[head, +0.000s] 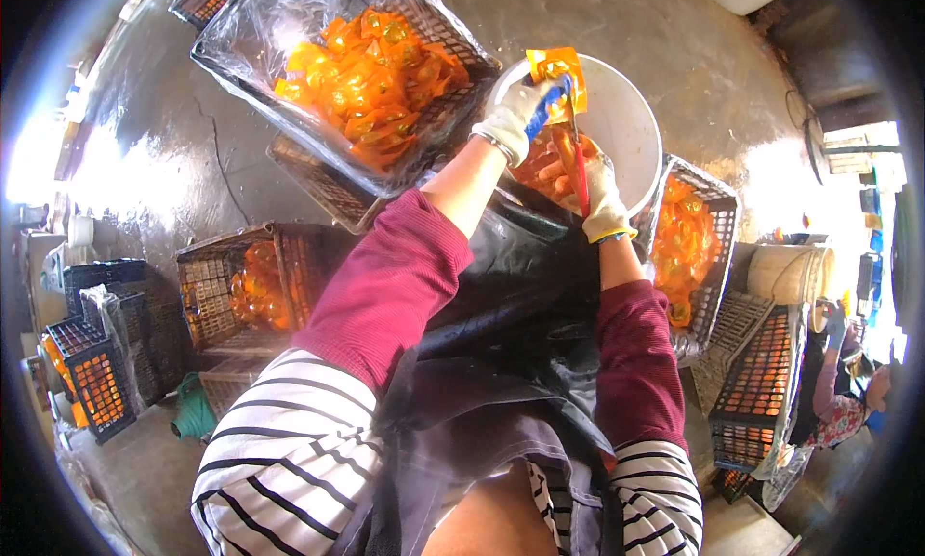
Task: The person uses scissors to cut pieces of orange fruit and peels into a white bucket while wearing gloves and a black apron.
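Observation:
My left hand (522, 115), in a white work glove with blue on its fingers, grips an orange plastic packet (571, 61) over a white bucket (627, 126). Just below it, my right hand (601, 191), gloved too, holds a red-handled tool (580, 169) that looks like scissors. Its narrow metal end points up at the packet; whether it touches is unclear. Inside the bucket, under my hands, lie reddish-orange, sausage-like pieces (553, 171). A black apron (520, 267) covers my front below the bucket.
A plastic-lined crate (246, 86) of orange packets stands left of the bucket, another lined crate (712, 267) right of it. Farther left, a brown crate (206, 288) holds more packets. Stacked crates (751, 382) and another person (842, 404) are at far right.

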